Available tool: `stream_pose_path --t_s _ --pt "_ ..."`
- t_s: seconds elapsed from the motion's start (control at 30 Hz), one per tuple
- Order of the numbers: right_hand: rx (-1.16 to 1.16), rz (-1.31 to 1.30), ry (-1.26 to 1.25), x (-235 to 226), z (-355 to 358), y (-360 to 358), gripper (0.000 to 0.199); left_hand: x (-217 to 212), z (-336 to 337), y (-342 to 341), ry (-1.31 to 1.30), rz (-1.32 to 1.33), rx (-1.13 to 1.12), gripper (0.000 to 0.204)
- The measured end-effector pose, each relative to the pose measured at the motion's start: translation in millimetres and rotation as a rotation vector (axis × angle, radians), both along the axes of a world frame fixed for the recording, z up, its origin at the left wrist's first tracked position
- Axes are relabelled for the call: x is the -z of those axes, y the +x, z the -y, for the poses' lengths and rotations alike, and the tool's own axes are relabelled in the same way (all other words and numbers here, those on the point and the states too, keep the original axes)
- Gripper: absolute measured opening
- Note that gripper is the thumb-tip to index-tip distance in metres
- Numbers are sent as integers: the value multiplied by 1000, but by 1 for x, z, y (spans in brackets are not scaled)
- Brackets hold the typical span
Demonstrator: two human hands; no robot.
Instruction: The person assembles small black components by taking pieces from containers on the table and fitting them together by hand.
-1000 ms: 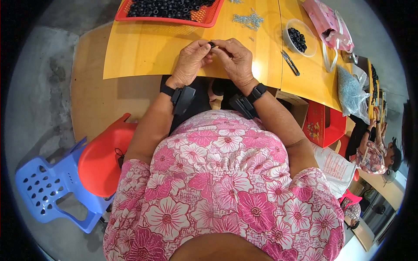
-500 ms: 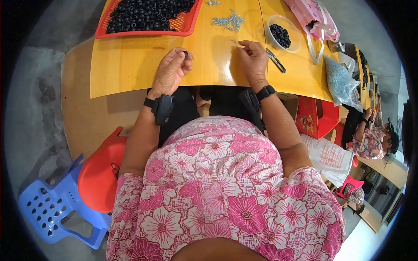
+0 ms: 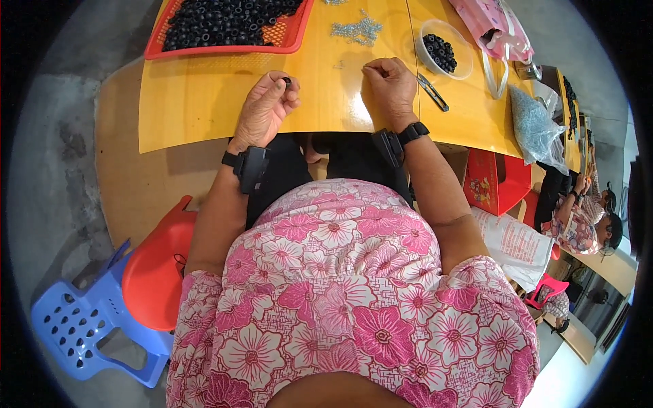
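My left hand (image 3: 264,109) holds a small black ring-like part (image 3: 287,82) between thumb and fingers, above the front of the yellow table (image 3: 320,112). To its right, my right hand (image 3: 393,87) is closed in a pinch, fingertips turned toward the left hand; whatever sits between them is too small to make out. A few tiny clear pieces (image 3: 339,64) lie on the tabletop between the hands. Farther back is a loose pile of small clear pieces (image 3: 357,31). Close by my right hand, a clear round tub (image 3: 465,60) contains several black ring-like parts (image 3: 439,53).
A red basket (image 3: 224,52) heaped with black parts stands at the back left. Right of my right hand lie thread snips (image 3: 432,93), then a plastic bag of small bits (image 3: 534,119) and a pink bag (image 3: 493,27). Other people (image 3: 578,217) sit far right.
My right hand has drawn slightly back and left, away from the tiny clear pieces, its fingers now closer together. The left hand still holds the black part, barely moved.
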State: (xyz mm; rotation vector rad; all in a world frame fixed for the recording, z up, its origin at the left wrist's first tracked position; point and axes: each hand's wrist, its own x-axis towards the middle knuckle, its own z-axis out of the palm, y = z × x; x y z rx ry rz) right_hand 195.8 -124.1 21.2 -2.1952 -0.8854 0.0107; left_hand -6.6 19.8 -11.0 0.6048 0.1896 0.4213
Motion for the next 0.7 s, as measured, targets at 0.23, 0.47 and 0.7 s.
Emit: stream_pose_path --t_s 0.23,0.47,0.7 --pt "-175 -113 147 14 3 3 17 3 0 1 28 -18 -8 12" --pt "-467 -121 18 -6 4 -32 21 1 3 4 86 -62 -59 18" --pt "-497 62 16 5 5 -30 11 -4 2 10 58 -52 -73 14"
